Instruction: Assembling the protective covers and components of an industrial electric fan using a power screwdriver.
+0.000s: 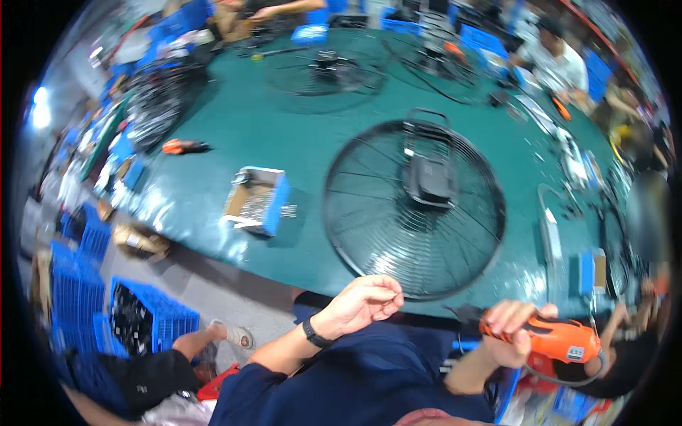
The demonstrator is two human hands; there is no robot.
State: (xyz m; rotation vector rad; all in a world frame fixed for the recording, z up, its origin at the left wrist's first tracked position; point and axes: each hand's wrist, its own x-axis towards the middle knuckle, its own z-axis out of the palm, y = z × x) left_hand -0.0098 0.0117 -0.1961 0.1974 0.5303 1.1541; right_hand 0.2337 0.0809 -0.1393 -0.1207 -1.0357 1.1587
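A black round wire fan guard (355, 234) lies on the green table, with a black motor housing (430, 177) and a loop handle at its far side. My left hand (364, 304) is closed in a pinch just by the guard's near rim; whatever is between the fingertips is too small to make out. To the right of the guard, beyond the table's near edge, my right hand (508, 326) grips an orange and black power screwdriver (565, 339). A grey cable curves from its right end, while its dark front end points left.
A blue box of small metal parts (257, 202) stands left of the guard. Another orange tool (185, 146) lies farther left. Another fan guard (323, 74) is at the far side. A white strip (550, 238) and small blue box (588, 272) lie right. A co-worker (561, 67) sits far right.
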